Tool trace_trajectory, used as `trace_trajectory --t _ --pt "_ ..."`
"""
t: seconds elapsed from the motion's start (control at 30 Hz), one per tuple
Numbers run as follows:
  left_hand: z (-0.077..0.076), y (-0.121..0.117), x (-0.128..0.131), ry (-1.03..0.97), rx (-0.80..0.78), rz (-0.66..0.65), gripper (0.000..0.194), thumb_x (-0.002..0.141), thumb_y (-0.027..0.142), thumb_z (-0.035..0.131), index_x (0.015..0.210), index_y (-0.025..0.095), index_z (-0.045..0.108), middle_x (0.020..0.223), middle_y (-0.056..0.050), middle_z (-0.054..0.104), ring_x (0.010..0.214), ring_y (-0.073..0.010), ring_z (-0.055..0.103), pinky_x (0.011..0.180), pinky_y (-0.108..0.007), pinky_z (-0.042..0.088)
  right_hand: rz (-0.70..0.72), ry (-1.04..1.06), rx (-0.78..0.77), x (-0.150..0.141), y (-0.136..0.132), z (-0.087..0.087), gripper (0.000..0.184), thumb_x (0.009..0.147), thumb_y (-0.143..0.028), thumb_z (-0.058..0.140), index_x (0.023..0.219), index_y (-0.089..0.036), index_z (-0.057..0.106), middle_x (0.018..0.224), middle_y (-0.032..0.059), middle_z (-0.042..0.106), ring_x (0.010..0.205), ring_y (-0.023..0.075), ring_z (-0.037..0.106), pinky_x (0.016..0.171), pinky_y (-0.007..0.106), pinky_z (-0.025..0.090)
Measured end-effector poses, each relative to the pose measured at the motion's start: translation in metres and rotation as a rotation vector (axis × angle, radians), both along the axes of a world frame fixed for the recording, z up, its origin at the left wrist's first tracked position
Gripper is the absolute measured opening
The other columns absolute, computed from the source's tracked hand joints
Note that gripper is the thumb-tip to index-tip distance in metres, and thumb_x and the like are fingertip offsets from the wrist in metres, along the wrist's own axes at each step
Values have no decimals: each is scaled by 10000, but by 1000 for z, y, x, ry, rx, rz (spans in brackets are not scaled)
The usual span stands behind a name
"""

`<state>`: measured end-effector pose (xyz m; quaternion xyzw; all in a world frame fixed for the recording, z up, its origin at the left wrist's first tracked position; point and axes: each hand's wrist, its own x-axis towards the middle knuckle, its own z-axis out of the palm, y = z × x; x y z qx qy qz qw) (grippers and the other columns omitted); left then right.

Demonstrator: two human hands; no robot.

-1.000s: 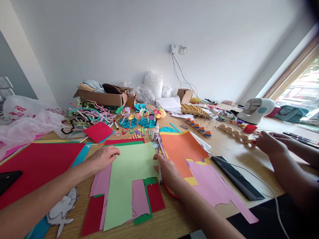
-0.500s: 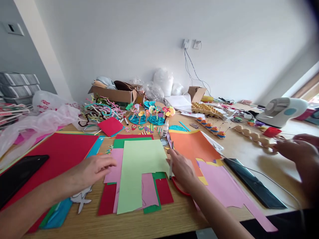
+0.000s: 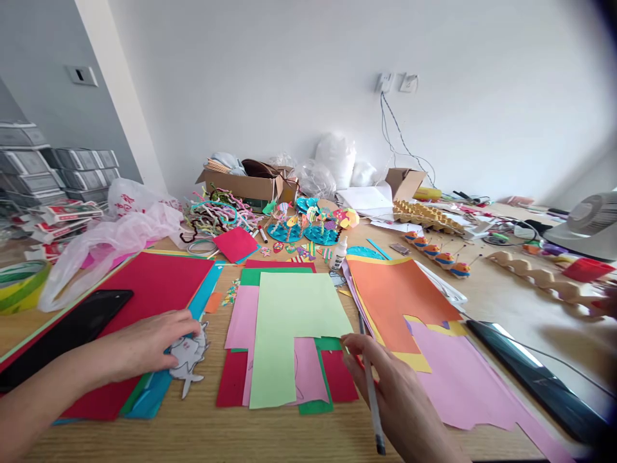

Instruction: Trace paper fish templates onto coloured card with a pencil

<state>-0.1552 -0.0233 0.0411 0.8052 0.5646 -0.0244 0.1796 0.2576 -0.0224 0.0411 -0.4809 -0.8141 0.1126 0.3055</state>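
My left hand (image 3: 149, 341) is at the left edge of a white paper fish cutout (image 3: 189, 354) with drawn lines. Its thumb and fingers are apart around that edge; whether they touch it I cannot tell. A pen (image 3: 372, 402) with a clear barrel is held in my right hand (image 3: 398, 395), its dark end pointing towards me. The fingertips of this hand are at the lower right corner of a light green sheet (image 3: 277, 321). Under that sheet lie pink paper (image 3: 241, 321), green paper (image 3: 315, 406) and red paper (image 3: 230, 382).
Left, a black phone (image 3: 91, 334) rests on red sheets (image 3: 159, 283). Orange paper (image 3: 400, 299) and pink paper (image 3: 463, 376) lie right, beside a dark glossy slab (image 3: 535, 379). Behind stand a glue bottle (image 3: 339, 254), blue paper crafts (image 3: 321, 235) and a cardboard box (image 3: 241, 186).
The view has turned left. My left hand has moved down to the fish cutout. My right hand has come nearer to me, with the pen tilted differently. Another person's hands at the right have mostly left view.
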Motion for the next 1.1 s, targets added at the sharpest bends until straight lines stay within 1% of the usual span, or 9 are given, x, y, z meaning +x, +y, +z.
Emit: trace_trajectory --t 0.17,0.33,0.43,0.53,0.63,0.77,0.87,1.0,1.1 --pt "7 0 7 2 -40 4 325 627 90 509 919 220 569 962 -38 586 908 -238 575 765 -300 408 52 11 23 2 -11 -7 98 950 -247 452 1013 -251 527 915 33 718 788 171 710 630 224 530" --pt "4 4 8 -4 -35 21 254 583 114 495 816 211 466 848 -24 554 776 -225 528 662 -287 360 55 25 24 4 -19 -11 103 946 -234 455 1014 -250 531 948 39 718 821 169 709 661 220 540" --pt "9 5 6 -35 -64 13 154 657 159 487 787 217 428 755 8 545 688 -197 513 601 -262 343 65 29 -23 5 -24 -8 112 950 -232 451 1017 -244 541 959 45 709 824 162 702 667 216 541" --pt "23 5 5 -142 -120 10 44 787 230 449 821 215 474 769 19 571 713 -183 537 632 -240 390 60 30 -67 5 -27 -5 117 961 -244 441 1005 -240 550 942 47 703 784 158 697 654 217 541" --pt "34 4 7 -287 -250 -16 141 823 224 452 887 215 578 860 12 626 798 -190 572 698 -229 414 48 41 -63 5 -28 -5 111 960 -259 453 1002 -243 555 917 48 703 770 166 696 658 230 544" --pt "30 2 14 -272 -312 -97 313 721 105 467 926 234 665 901 17 673 843 -196 611 726 -220 409 52 53 -64 6 -27 -7 106 960 -263 455 997 -245 553 888 47 704 745 171 694 644 236 544" --pt "24 2 15 -232 -273 -118 344 710 87 480 938 247 681 927 11 685 886 -203 623 770 -227 416 54 47 -87 6 -27 -8 114 964 -265 446 995 -245 554 896 50 706 756 176 696 648 242 547" --pt "19 7 6 -183 -145 -184 310 839 134 458 1004 278 676 975 -10 669 908 -188 619 797 -224 427 51 47 -100 7 -26 -7 118 966 -270 442 995 -244 554 902 50 707 768 176 698 659 244 551" --pt "14 12 -4 -68 -69 -150 337 789 89 465 996 264 665 961 -27 653 898 -195 614 774 -236 429 58 50 -100 8 -27 -7 116 967 -264 443 1000 -246 553 898 42 705 762 168 697 659 235 550"
